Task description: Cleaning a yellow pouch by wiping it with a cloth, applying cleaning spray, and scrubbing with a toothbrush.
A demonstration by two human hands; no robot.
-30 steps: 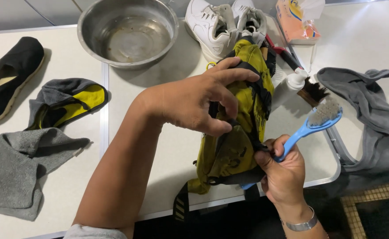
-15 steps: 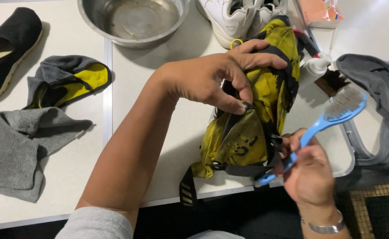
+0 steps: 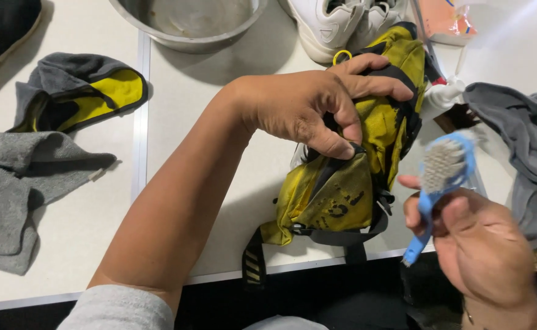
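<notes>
On the left of the white table (image 3: 195, 153) we see a grey cloth (image 3: 18, 183) with a grey-and-yellow shoe (image 3: 79, 88) beyond it, and farther right a metal bowl (image 3: 189, 24) at the far edge. At centre our left hand (image 3: 305, 104) pinches the yellow pouch (image 3: 342, 183), thumb and curled fingers closed on its upper fabric; the pouch lies at the near table edge, below white sneakers (image 3: 342, 24). On the right, our right hand (image 3: 476, 244) wraps closed around a blue brush (image 3: 443, 177), bristles up, just beside the pouch and apart from it, with a grey garment (image 3: 525, 140) farther right.
</notes>
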